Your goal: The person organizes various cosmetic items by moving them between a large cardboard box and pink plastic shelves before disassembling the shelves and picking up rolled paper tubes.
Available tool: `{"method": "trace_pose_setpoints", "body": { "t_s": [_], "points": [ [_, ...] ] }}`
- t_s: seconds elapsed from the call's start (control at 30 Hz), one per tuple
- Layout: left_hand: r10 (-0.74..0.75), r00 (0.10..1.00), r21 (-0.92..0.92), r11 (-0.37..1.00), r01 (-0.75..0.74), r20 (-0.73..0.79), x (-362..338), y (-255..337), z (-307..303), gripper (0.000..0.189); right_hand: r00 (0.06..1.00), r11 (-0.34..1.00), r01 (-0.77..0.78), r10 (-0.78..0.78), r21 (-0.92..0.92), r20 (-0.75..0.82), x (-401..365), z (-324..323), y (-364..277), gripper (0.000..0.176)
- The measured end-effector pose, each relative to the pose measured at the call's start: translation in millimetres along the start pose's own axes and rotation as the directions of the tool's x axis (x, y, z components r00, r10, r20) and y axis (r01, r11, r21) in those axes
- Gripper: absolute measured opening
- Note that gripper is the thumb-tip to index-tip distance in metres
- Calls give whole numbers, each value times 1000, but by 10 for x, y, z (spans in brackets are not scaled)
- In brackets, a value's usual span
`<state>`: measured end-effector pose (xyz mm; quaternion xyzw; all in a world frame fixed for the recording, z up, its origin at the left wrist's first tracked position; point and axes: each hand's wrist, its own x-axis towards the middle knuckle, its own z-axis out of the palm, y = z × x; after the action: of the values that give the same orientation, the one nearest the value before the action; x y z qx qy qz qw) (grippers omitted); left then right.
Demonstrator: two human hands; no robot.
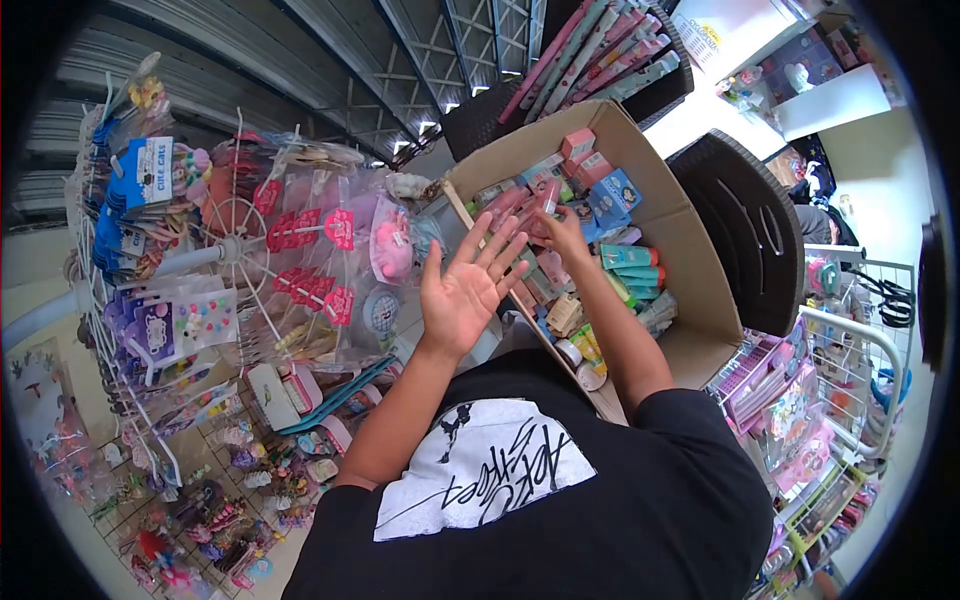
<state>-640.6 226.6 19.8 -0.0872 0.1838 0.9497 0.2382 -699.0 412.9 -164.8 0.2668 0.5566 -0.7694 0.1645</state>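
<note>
My left hand (468, 290) is raised at the near left side of an open cardboard box (690, 280), palm showing and fingers spread, with nothing in it. Inside the box, my right hand (567, 238) has its fingers closed around a pink, see-through bottle (549, 196). Other pinkish packs lie just left of that bottle, partly behind my left fingertips. Around my right hand are blue boxes (613, 194), pink boxes (582, 150) and teal tubes with orange caps (632, 258). A round white-lidded jar (591, 376) sits near the box's lower corner.
On the left stands a white wire rack (232, 245) hung with small packaged accessories. Dark woven chairs (745, 215) flank the box, one bearing pink and green rolls (600, 55). White wire shelving (850, 330) with goods stands at right. Many small items lie on the tiled floor at lower left.
</note>
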Motion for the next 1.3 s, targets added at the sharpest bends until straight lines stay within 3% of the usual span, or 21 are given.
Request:
{"method": "trace_pose_setpoints", "body": {
  "t_s": [0.03,0.2,0.27,0.3,0.37,0.4,0.47,0.53,0.6,0.7,0.8,0.87,0.93,1.0,1.03,1.07,1.1,1.13,1.2,1.27,1.3],
  "points": [
    [6,1000,2,1000,-6,-6,1,3,-11,75,997,997,-9,3,-81,-82,92,33,121,66],
    [44,998,-113,992,-48,-40,-52,-4,-40,75,999,970,45,-46,-240,2,209,158,435,65],
    [60,996,-139,988,-68,-58,-88,-8,-30,75,997,907,74,-70,-414,26,244,123,460,60],
    [67,995,-163,984,-78,-73,-106,-4,-30,75,997,907,75,-66,-416,34,272,112,468,60],
    [82,993,-182,978,-97,-90,-149,7,-48,75,893,841,372,-440,-392,-95,296,67,516,46],
    [92,991,-202,973,-111,-101,-181,7,-61,76,897,843,367,-433,-394,-90,237,57,434,46],
    [96,989,-191,975,-116,-111,-244,20,-84,76,961,959,274,-276,-72,-23,-20,146,-84,31],
    [107,987,-180,975,-128,-118,-385,42,-145,76,952,952,300,-294,-57,86,-327,341,-519,23],
    [47,997,-11,999,-48,-57,-575,34,-312,78,921,929,355,-328,-103,209,-488,517,-715,26],
    [10,998,190,982,2,-62,-1048,-83,-761,81,756,987,162,-118,-11,643,-973,927,-929,30],
    [-32,966,344,931,122,-257,-1720,-382,-1364,84,434,982,128,71,-139,898,-1354,1264,-726,34],
    [44,896,374,917,139,-442,-2355,-751,-1839,84,211,942,103,292,-318,933,-1638,1516,-489,35],
    [116,734,329,932,153,-669,-3123,-1279,-2289,75,57,883,152,442,-445,895,-1899,1778,-106,37],
    [196,469,316,929,193,-861,-4007,-2090,-2778,70,16,640,320,733,-698,680,-2190,1994,404,42],
    [186,315,247,955,166,-931,-4459,-2574,-2955,69,-31,614,364,759,-700,650,-2298,2028,728,42],
    [123,199,159,972,174,-972,-4852,-3011,-3015,71,-13,544,442,799,-713,601,-2376,2029,1101,45],
    [61,135,83,983,162,-989,-5206,-3425,-2950,70,8,470,517,833,-715,553,-2451,1992,1490,48],
    [-1,100,8,996,89,-995,-5523,-3843,-2882,72,-39,440,569,858,-695,512,-2518,1935,1855,48],
    [-80,44,-82,995,-54,-996,-6003,-4736,-2763,77,48,294,654,903,-697,426,-2548,1724,2593,52],
    [-163,31,-166,959,-229,-986,-6240,-5512,-2620,80,-54,263,881,882,-394,468,-2317,1323,3387,53],
    [-186,-18,-171,935,-310,-982,-6268,-5805,-2458,83,-24,126,963,919,-236,393,-2282,1146,3593,47]
  ]
}}
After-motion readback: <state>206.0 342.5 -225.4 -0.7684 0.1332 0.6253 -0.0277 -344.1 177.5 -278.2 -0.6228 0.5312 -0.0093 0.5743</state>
